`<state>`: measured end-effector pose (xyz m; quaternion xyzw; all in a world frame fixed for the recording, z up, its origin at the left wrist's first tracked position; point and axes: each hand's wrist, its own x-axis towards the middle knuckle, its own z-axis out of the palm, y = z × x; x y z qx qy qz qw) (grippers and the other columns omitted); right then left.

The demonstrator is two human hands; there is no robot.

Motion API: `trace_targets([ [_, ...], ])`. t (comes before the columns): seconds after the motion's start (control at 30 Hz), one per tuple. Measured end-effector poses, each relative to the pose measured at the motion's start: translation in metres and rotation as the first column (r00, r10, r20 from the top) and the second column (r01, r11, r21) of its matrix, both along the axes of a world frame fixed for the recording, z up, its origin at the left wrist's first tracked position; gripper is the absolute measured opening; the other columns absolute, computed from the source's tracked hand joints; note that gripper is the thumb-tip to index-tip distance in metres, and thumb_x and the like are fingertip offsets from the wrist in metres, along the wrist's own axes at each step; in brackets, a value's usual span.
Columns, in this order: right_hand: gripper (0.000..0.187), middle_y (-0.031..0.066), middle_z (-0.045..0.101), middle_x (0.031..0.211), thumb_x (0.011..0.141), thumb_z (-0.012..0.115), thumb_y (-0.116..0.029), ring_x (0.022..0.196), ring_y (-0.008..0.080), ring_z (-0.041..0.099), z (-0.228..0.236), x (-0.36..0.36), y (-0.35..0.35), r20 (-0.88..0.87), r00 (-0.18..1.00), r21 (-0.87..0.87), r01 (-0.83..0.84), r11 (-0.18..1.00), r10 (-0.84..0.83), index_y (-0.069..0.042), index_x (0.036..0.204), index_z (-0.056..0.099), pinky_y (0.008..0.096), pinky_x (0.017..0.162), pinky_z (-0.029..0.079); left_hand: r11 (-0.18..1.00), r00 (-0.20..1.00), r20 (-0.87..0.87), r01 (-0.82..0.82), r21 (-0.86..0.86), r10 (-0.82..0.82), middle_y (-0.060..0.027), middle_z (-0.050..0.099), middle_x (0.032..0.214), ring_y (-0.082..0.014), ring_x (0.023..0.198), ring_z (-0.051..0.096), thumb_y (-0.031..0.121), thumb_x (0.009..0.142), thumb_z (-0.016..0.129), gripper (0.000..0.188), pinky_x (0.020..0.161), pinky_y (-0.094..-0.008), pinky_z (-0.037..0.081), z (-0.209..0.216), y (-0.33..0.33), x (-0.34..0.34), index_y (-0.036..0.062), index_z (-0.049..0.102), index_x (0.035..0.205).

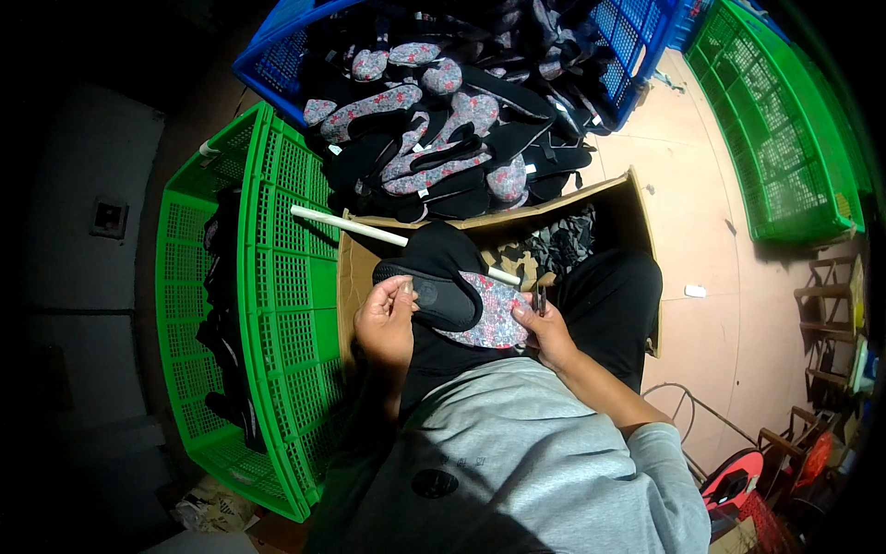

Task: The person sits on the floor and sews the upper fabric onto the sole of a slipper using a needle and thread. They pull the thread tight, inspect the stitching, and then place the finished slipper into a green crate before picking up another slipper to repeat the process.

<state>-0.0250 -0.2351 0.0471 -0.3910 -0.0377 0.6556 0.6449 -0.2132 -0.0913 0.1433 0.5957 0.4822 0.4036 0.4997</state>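
A slipper (485,316) with a grey, red-flowered toe part and a black sole lies across my lap, held between both hands. My left hand (384,323) is closed on its dark end, thumb and finger pinching the edge. My right hand (552,334) grips the flowered end, with the thumb on top. A thin dark tool (539,297), perhaps thread snips, sticks up beside the right fingers. I cannot make out its full shape.
Ahead, a blue crate (637,69) overflows with similar slippers. An open cardboard box (646,217) holds dark scraps, and a white rod (346,224) crosses it. Left stands a green crate (286,305) with black pieces beside it; another green crate (766,129) is far right.
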Motion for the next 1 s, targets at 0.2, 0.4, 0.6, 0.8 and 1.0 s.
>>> trace_targets([
  [0.2, 0.030, 0.0041, 0.066, 0.101, 0.088, 0.070, -0.009, 0.088, 0.0097, 0.063, 0.005, 0.001, -0.001, 0.096, 0.995, -0.052, -0.004, 0.999, 0.009, -0.002, 0.115, 0.058, 0.0253, 0.079, 0.052, 0.994, 0.995, -0.099, 0.040, 0.098, -0.031, -0.0047, 0.065, 0.082, -0.0083, 0.070, 0.058, 0.004, 0.091, 0.063, 0.012, 0.065, -0.0209, 0.047, 0.006, -0.007, 0.006, -0.0028, 0.066, 0.100],
  [0.4, 0.032, 0.0025, 0.064, 0.098, 0.083, 0.074, -0.002, 0.087, 0.0084, 0.060, -0.009, -0.002, -0.004, 0.250, 0.968, 0.098, -0.032, 0.995, 0.007, -0.001, 0.109, 0.057, 0.0251, 0.081, 0.051, 0.809, 0.916, -0.374, 0.328, 0.488, -0.146, -0.0137, 0.065, 0.083, -0.0270, 0.072, 0.063, -0.003, 0.081, 0.068, 0.009, 0.066, -0.0330, 0.050, 0.035, -0.014, 0.021, -0.0023, 0.067, 0.090],
  [0.6, 0.032, 0.0037, 0.063, 0.101, 0.082, 0.074, 0.000, 0.091, 0.0084, 0.059, -0.010, -0.004, -0.007, 0.348, 0.938, 0.167, -0.079, 0.983, 0.016, 0.000, 0.108, 0.057, 0.0245, 0.083, 0.050, 0.690, 0.760, -0.537, 0.609, 0.391, -0.367, -0.0116, 0.065, 0.088, -0.0304, 0.085, 0.062, 0.002, 0.073, 0.072, 0.016, 0.076, -0.0379, 0.049, 0.039, -0.011, 0.032, 0.0002, 0.068, 0.088],
  [0.8, 0.032, 0.0037, 0.063, 0.104, 0.081, 0.075, -0.001, 0.094, 0.0089, 0.058, -0.001, -0.003, -0.008, 0.469, 0.882, 0.177, -0.135, 0.975, 0.037, 0.001, 0.109, 0.059, 0.0239, 0.084, 0.048, 0.623, 0.603, -0.650, 0.742, 0.247, -0.461, -0.0100, 0.065, 0.093, -0.0299, 0.089, 0.061, 0.010, 0.074, 0.074, 0.018, 0.076, -0.0387, 0.049, 0.035, -0.013, 0.039, 0.0033, 0.069, 0.090],
  [1.0, 0.034, 0.0042, 0.063, 0.106, 0.082, 0.075, -0.003, 0.094, 0.0089, 0.059, -0.001, -0.004, -0.009, 0.478, 0.877, 0.186, -0.164, 0.969, 0.056, 0.001, 0.112, 0.059, 0.0240, 0.085, 0.049, 0.617, 0.560, -0.647, 0.768, 0.171, -0.517, -0.0100, 0.063, 0.090, -0.0303, 0.088, 0.061, 0.012, 0.076, 0.072, 0.016, 0.075, -0.0393, 0.048, 0.034, -0.016, 0.043, 0.0049, 0.069, 0.090],
])
